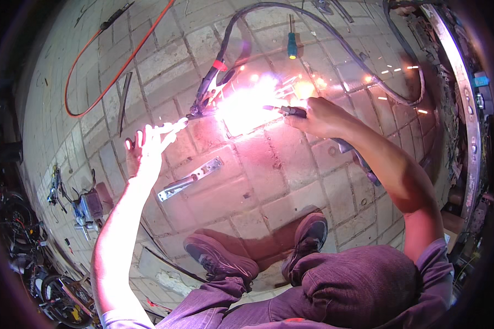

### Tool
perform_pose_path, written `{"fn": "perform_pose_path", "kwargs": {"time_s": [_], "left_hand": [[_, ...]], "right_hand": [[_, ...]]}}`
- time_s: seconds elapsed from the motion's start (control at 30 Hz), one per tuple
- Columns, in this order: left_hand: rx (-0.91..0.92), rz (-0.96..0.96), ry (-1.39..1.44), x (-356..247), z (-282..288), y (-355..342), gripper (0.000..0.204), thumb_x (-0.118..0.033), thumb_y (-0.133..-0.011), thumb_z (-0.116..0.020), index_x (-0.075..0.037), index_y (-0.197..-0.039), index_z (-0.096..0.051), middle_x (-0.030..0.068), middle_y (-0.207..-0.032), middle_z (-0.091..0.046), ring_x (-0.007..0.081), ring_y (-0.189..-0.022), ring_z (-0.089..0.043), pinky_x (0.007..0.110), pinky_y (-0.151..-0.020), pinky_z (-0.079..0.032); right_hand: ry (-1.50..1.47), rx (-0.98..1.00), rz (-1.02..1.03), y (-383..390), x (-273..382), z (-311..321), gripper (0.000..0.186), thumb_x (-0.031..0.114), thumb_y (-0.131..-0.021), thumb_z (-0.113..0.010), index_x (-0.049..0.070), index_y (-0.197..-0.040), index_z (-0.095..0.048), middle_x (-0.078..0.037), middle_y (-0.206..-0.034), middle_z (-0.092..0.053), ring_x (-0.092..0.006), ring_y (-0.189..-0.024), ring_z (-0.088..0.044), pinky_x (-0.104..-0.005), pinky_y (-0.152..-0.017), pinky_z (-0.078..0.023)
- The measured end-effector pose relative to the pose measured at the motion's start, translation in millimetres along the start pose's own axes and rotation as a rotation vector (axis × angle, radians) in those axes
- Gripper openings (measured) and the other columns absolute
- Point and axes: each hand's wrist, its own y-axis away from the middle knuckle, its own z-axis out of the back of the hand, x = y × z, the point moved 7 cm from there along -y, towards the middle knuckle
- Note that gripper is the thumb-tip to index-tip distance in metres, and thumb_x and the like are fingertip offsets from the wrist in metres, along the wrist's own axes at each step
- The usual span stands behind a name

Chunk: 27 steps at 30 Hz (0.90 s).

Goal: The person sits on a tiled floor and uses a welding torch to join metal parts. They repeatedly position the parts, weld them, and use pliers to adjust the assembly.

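A white-pink welding arc [252, 104] glares in front of me, hiding most of the work beneath it. My right hand [318, 118] is closed around a black-handled welding electrode holder [294, 112], its front end at the right edge of the glare. To the left, my left hand [148, 151] is washed out by the light. Its thumb and forefinger reach together toward the end of the work, the other fingers raised; what they pinch is lost in the brightness. Beside the arc is a dark clamp [200, 101] with a red band. Nearer me lies a slotted metal bracket [191, 179].
Sparks fly right over the paving [291, 192]. A thick black cable [335, 35] loops beyond the arc, near a green screwdriver [292, 46]. An orange cable [115, 77] curves at left beside a thin metal strip [125, 101]. My shoes [219, 255] are close below; motorbikes [60, 296] stand lower left.
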Motion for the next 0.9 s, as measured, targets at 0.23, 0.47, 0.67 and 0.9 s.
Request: {"fn": "perform_pose_path", "kwargs": {"time_s": [0.23,0.47,0.67,0.9], "left_hand": [[-0.016,0.002,0.005,11.0,6.2,6.3,0.029,-0.012,-0.086,-0.058,-0.01,-0.114,-0.06,0.005,-0.125,-0.048,0.022,-0.108,-0.05,0.047,-0.087,-0.04],[-0.021,-0.019,-0.01,-2.5,2.7,-1.5,0.022,-0.015,-0.084,-0.06,-0.011,-0.105,-0.063,0.0044,-0.12,-0.049,0.0207,-0.105,-0.05,0.046,-0.089,-0.042],[-0.02,-0.055,-0.018,-1.9,9.9,0.2,0.028,-0.013,-0.085,-0.059,-0.008,-0.112,-0.062,0.0072,-0.122,-0.048,0.0238,-0.109,-0.048,0.047,-0.09,-0.04],[0.041,-0.06,-0.02,-3.6,14.2,-0.9,0.027,-0.013,-0.084,-0.059,-0.009,-0.11,-0.063,0.007,-0.118,-0.048,0.0227,-0.109,-0.047,0.045,-0.09,-0.038]], "right_hand": [[-0.097,-0.018,0.101,-4.6,3.3,-3.3,0.04,0.037,-0.091,-0.064,0.004,-0.114,-0.067,-0.016,-0.083,-0.069,-0.0209,-0.076,-0.067,-0.0341,-0.071,-0.05],[-0.268,0.096,-0.12,13.3,-2.5,-0.1,0.04,0.037,-0.092,-0.064,-0.002,-0.102,-0.065,-0.007,-0.075,-0.062,-0.0169,-0.068,-0.057,-0.0336,-0.065,-0.046],[-0.098,0.036,0.048,5.3,-9.9,-1.4,0.042,0.04,-0.091,-0.062,-0.002,-0.097,-0.063,-0.017,-0.078,-0.065,-0.0246,-0.069,-0.065,-0.0401,-0.066,-0.05],[-0.049,0.033,0.018,5.3,-3.4,-2.3,0.041,0.039,-0.09,-0.061,0.0,-0.104,-0.064,-0.021,-0.094,-0.067,-0.0335,-0.088,-0.066,-0.043,-0.08,-0.049]]}}
